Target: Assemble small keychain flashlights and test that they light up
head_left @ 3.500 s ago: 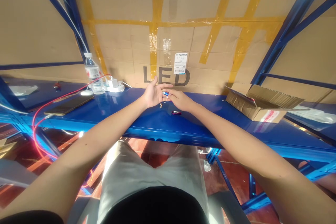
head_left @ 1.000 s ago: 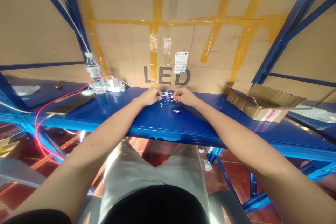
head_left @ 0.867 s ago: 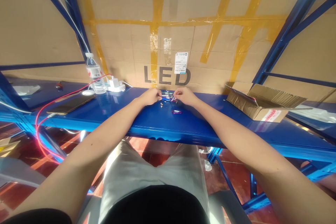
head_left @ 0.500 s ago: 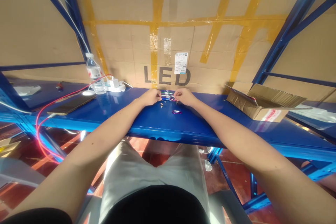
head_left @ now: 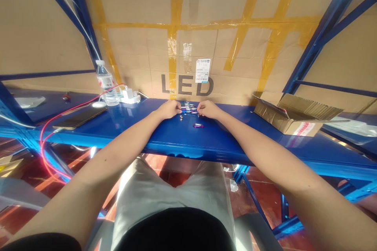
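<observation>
Several slim, shiny pieces (head_left: 189, 107) in blue, silver and other colours lie side by side on the blue table, too small to name surely. At their left end, my left hand (head_left: 170, 109) has its fingers pinched together, touching them. My right hand (head_left: 209, 109) is closed at their right end, thumb and fingers together. What either set of fingertips holds is hidden. A small gold-coloured bit (head_left: 181, 117) lies just below the left fingertips. Closer to the table's front lies a small rounded purple-pink piece (head_left: 198, 125) with a glossy surface.
An open cardboard box (head_left: 294, 115) stands at the right. On the left are a water bottle (head_left: 107, 84), a white power strip (head_left: 131, 97) and a phone (head_left: 81, 117) with a red cable (head_left: 44, 137). A big taped cardboard sheet (head_left: 132, 55) backs the blue table (head_left: 188, 141).
My right hand has shifted slightly to the right, and more of the row of slim pieces shows between the hands. My left hand stays almost still.
</observation>
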The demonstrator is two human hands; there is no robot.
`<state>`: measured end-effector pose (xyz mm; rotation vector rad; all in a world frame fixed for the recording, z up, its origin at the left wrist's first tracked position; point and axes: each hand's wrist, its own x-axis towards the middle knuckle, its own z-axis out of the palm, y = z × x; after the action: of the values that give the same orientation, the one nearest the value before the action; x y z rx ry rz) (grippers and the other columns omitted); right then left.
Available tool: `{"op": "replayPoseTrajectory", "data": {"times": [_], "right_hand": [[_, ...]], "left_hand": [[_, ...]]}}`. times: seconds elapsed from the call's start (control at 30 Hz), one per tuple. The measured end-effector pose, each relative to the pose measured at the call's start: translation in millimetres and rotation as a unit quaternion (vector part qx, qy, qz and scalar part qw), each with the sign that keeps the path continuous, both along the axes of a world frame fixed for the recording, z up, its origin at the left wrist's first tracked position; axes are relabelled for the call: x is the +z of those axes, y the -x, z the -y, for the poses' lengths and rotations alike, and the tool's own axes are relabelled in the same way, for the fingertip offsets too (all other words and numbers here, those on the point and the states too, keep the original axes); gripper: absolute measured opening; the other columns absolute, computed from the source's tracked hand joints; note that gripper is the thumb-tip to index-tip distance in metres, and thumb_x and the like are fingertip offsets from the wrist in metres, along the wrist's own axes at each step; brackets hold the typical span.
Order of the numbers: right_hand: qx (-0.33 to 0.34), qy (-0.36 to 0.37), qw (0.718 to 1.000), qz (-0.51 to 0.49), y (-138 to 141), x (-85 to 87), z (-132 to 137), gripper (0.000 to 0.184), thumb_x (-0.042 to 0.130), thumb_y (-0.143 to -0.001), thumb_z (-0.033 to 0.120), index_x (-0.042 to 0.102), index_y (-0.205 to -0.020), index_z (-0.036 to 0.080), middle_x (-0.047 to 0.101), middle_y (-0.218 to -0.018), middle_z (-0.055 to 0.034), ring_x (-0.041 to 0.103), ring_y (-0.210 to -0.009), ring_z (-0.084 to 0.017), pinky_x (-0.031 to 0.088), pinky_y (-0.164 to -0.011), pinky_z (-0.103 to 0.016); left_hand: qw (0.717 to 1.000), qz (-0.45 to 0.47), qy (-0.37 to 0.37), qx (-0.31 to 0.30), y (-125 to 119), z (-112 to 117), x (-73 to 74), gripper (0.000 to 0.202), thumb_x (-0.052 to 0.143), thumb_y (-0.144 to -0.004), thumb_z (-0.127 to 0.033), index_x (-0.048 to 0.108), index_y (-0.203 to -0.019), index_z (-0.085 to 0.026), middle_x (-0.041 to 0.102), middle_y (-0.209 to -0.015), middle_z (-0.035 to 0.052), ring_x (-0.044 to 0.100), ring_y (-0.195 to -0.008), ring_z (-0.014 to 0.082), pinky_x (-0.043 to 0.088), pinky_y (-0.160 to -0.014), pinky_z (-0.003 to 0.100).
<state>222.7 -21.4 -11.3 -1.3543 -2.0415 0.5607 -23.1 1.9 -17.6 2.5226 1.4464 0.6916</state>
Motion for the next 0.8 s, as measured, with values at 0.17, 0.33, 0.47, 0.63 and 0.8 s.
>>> {"op": "replayPoseTrajectory", "data": {"times": [0.17,0.33,0.47,0.63,0.8], "right_hand": [[-0.011,-0.004,1.0,0.028,-0.7,-0.7,-2.0,0.02,0.06,-0.077,0.001,0.069,-0.067,0.016,0.073,-0.069,-0.0028,0.062,-0.063,-0.014,0.046,-0.061,-0.024],[-0.032,-0.012,0.999,0.031,-0.2,1.1,-0.3,0.017,0.062,-0.08,0.004,0.069,-0.07,0.016,0.071,-0.068,-0.0024,0.061,-0.063,-0.014,0.046,-0.062,-0.025],[-0.04,-0.017,0.999,0.023,-2.2,5.3,1.1,0.017,0.061,-0.083,0.006,0.068,-0.07,0.016,0.07,-0.07,-0.003,0.06,-0.063,-0.013,0.045,-0.063,-0.025],[-0.049,-0.026,0.998,0.022,-6.8,10.2,2.5,0.016,0.061,-0.083,0.007,0.067,-0.071,0.016,0.064,-0.063,-0.001,0.058,-0.061,-0.014,0.046,-0.064,-0.027],[-0.046,-0.022,0.999,0.017,-8.7,9.6,1.8,0.017,0.06,-0.082,0.007,0.064,-0.068,0.016,0.059,-0.058,0.0,0.056,-0.059,-0.014,0.045,-0.062,-0.027]], "left_hand": [[1.0,0.007,-0.012,0.025,-0.3,-0.1,0.0,0.014,0.076,-0.082,-0.033,0.074,-0.089,-0.02,0.074,-0.096,0.0072,0.066,-0.09,0.0243,0.051,-0.087,0.034],[0.998,0.02,-0.021,0.05,3.7,3.1,7.5,0.016,0.073,-0.084,-0.036,0.073,-0.086,-0.021,0.074,-0.093,0.008,0.066,-0.083,0.0242,0.051,-0.08,0.034],[0.994,0.04,-0.016,0.101,20.8,4.3,18.5,0.02,0.068,-0.087,-0.04,0.073,-0.087,-0.021,0.074,-0.092,0.0095,0.068,-0.077,0.0254,0.051,-0.077,0.036],[0.973,-0.018,0.022,0.229,49.0,-1.6,27.9,0.033,0.078,-0.074,-0.051,0.068,-0.067,-0.02,0.069,-0.07,0.0124,0.071,-0.079,0.0323,0.053,-0.076,0.039],[0.951,-0.007,0.172,0.256,56.1,-3.1,27.2,0.04,0.085,-0.063,-0.051,0.06,-0.052,-0.022,0.059,-0.048,0.0101,0.066,-0.056,0.0285,0.053,-0.06,0.038]]}}
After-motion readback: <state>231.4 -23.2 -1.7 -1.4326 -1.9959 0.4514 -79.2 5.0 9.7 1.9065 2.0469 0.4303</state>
